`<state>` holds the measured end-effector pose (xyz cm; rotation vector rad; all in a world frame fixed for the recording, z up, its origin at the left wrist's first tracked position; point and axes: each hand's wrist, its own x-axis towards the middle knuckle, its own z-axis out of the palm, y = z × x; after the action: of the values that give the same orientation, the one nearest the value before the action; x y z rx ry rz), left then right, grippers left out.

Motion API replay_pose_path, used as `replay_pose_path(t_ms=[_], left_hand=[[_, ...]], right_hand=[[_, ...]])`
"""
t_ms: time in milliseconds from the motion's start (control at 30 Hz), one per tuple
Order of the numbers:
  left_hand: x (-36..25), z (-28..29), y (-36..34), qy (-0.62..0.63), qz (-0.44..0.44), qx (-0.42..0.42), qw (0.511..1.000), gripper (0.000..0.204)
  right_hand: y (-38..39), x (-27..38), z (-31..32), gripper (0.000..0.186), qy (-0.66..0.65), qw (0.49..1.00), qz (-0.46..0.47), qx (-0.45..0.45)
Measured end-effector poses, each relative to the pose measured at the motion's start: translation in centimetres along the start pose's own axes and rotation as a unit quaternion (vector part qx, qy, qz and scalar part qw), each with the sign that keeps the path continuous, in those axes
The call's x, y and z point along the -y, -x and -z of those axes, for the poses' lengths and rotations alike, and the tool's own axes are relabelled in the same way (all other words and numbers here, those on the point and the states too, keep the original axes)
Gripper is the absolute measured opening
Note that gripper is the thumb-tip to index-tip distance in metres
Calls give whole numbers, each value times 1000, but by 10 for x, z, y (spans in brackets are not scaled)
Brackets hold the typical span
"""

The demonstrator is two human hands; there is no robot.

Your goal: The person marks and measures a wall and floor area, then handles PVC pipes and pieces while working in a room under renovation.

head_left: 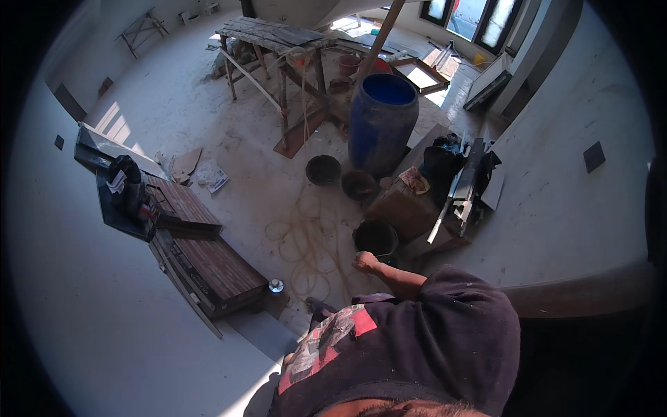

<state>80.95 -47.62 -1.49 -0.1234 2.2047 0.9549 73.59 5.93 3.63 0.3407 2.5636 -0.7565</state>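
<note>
My right arm reaches forward from a dark sleeve. At its end my right hand (366, 262) is closed at the near rim of a black bucket (375, 238), where a thin line like its wire handle runs from my fingers. The bucket stands on the dusty floor, and its inside is too dark to read. Farther off are two more dark buckets, one (323, 170) beside the other (358, 185), near the foot of a blue barrel (384, 125). My left hand does not show; my printed shirt fills the lower middle.
A pale hose (306, 240) lies in loops left of the bucket. Wood-striped panels (215, 260) and a clear bottle (276, 285) are at left. A brown box (392, 212) with scraps and metal strips stands at right. Behind is a rough trestle table (271, 33).
</note>
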Motion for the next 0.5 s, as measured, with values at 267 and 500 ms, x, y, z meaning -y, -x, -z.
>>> replay_pose_path(t_ms=[267, 500], left_hand=[[-27, 189, -149, 18, -17, -197, 980, 29], [-136, 257, -223, 189, 6, -92, 978, 27]], right_hand=[[-78, 81, 31, 39, -37, 996, -68, -41], [-134, 78, 39, 37, -39, 971, -231, 46]])
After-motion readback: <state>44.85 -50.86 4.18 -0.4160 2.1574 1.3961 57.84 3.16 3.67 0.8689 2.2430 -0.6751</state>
